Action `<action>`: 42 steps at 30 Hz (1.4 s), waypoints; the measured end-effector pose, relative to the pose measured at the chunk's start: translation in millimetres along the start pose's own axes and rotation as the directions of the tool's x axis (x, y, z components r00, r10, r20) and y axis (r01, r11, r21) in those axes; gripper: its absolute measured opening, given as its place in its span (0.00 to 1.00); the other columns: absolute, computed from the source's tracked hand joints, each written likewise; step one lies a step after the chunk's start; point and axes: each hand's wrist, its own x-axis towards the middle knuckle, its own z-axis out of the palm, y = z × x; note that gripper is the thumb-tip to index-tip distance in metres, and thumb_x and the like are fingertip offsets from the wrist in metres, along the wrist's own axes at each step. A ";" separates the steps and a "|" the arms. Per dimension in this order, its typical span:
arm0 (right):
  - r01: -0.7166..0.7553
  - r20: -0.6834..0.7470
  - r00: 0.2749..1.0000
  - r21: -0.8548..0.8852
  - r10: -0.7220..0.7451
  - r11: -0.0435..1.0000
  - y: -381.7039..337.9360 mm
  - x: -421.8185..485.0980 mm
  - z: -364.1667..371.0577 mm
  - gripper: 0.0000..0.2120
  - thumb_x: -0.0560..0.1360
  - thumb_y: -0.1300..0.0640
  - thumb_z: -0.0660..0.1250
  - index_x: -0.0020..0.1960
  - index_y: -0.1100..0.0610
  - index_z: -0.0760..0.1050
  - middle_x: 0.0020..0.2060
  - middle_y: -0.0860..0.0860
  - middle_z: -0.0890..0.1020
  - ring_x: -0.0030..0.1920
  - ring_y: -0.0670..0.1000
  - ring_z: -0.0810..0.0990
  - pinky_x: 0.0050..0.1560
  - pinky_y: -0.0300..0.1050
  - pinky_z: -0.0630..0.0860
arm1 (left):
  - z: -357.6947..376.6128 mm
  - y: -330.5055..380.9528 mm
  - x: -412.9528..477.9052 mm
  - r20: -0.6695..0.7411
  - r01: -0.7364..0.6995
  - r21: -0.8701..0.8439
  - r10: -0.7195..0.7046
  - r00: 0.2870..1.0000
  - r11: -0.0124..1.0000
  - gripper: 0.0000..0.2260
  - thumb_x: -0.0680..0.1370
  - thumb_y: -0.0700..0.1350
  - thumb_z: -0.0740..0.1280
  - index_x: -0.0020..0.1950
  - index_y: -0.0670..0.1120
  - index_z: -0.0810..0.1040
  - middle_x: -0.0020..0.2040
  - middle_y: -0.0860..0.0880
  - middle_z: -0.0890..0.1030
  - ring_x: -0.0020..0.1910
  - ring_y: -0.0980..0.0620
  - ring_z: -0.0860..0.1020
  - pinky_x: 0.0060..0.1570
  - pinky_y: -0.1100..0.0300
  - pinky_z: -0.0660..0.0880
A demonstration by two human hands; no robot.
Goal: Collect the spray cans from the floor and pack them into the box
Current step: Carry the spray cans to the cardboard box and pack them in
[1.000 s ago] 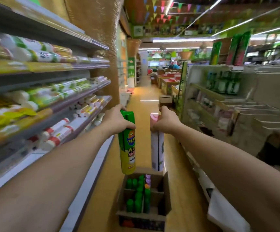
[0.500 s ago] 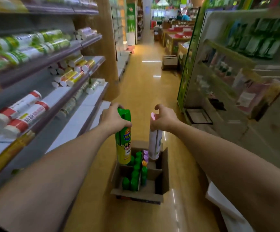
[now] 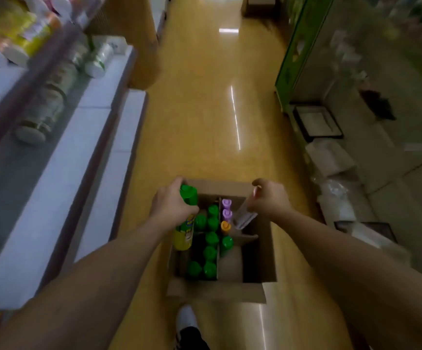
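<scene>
Two cans are in hand above the box [image 3: 217, 291], seen from the head camera. With its grip wrapped round the cap end, the left hand [image 3: 172, 205] holds a green can [image 3: 188, 198] upright at the box's left wall; whether the base is inside that wall I cannot tell. The grip of the right hand [image 3: 268, 200] pinches a white can [image 3: 245, 216] near its top, tilted over the far right cell. Packed cans [image 3: 210, 251] with green, purple and orange caps fill the left and middle cells, while the right side looks largely empty. No loose can shows on the floor [image 3: 205, 122], so I judge the job well advanced, with these two left to lower in.
</scene>
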 end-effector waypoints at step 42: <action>-0.134 0.137 0.979 -0.138 0.153 0.981 276.6 265.2 328.6 0.26 0.71 0.56 0.77 0.66 0.56 0.73 0.60 0.58 0.74 0.58 0.58 0.75 0.58 0.58 0.79 | 379.6 -249.9 115.0 0.152 0.442 -0.088 -0.426 0.892 0.893 0.33 0.73 0.54 0.77 0.75 0.54 0.68 0.73 0.48 0.65 0.69 0.47 0.69 0.65 0.55 0.69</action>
